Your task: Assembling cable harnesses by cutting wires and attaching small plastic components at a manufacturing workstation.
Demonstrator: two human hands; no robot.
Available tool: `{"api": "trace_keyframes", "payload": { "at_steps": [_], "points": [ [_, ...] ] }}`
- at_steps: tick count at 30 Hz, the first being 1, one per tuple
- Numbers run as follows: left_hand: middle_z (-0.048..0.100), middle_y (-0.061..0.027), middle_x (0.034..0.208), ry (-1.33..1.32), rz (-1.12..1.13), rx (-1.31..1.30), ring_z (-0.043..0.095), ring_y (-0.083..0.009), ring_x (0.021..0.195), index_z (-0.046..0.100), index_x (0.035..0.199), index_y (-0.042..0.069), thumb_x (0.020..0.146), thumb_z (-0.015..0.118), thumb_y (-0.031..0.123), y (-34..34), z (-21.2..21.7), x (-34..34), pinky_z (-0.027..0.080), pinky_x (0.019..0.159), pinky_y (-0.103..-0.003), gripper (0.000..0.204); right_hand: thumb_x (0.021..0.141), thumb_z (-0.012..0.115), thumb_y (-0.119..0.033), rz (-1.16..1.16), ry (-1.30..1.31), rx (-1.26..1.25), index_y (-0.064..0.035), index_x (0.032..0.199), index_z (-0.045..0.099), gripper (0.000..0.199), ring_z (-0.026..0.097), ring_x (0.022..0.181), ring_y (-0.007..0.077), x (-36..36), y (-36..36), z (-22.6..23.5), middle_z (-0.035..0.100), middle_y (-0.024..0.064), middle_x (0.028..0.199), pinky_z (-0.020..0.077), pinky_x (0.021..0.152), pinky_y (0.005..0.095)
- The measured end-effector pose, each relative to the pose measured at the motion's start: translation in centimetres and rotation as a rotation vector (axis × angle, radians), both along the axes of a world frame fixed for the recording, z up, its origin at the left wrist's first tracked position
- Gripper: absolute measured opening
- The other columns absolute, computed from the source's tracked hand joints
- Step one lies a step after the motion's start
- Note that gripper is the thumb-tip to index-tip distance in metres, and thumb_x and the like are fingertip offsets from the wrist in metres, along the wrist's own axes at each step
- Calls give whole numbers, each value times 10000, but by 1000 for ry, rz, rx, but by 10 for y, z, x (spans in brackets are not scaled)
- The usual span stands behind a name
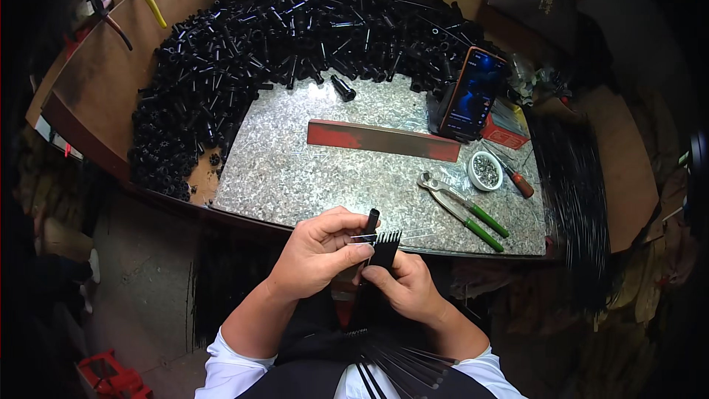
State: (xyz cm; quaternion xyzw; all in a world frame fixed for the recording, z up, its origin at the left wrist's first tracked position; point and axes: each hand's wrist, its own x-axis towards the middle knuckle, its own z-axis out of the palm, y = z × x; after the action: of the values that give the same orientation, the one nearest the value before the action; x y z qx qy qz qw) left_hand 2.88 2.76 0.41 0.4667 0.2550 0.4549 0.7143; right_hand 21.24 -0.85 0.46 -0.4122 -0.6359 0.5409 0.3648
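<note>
Over the front edge of the bench, my left hand (314, 255) is closed, its thumb and fingers pinching a thin pale wire (419, 235). A short black tube (374, 217) stands up at its fingertips; how it is held is partly hidden. My right hand (410, 288) grips a bundle of thin black ribs (382, 253), like umbrella ribs, just right of the left hand. The wire crosses the row of rib tips at the bundle's top. More black ribs (402, 358) fan out over my lap.
A large heap of black plastic parts (295, 26) fills the back and left. On the speckled benchtop (273, 170) lie a red-brown bar (380, 140), green-handled pincers (465, 214), a white cup of small metal pieces (485, 171) and a screwdriver (521, 184). A phone (473, 94) leans behind.
</note>
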Motion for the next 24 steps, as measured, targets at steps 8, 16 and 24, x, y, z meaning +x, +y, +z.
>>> {"api": "trace_keyframes", "payload": {
  "at_steps": [8,16,24],
  "points": [
    [550,-69,1016,55,99,12,616,-113,852,563,1135,-98,855,626,-47,-5,8,6,534,608,-210,291,928,595,-141,-36,-20,59,4,937,628,149,653,716,142,-2,0,-5,674,73,792,500,647,275],
    [554,-100,1070,120,137,84,596,-156,983,577,1125,-100,843,591,-108,-4,13,3,502,854,-270,282,931,585,-134,-33,-71,55,4,928,648,152,660,741,144,-1,-1,1,685,69,809,500,667,269],
    [573,-121,1153,31,-49,-75,596,-168,1049,551,1209,-104,863,619,-36,1,7,-10,487,899,-282,359,929,586,-122,-16,-32,30,9,970,641,148,665,737,141,-4,0,4,695,70,838,509,665,267]
  ]
}}
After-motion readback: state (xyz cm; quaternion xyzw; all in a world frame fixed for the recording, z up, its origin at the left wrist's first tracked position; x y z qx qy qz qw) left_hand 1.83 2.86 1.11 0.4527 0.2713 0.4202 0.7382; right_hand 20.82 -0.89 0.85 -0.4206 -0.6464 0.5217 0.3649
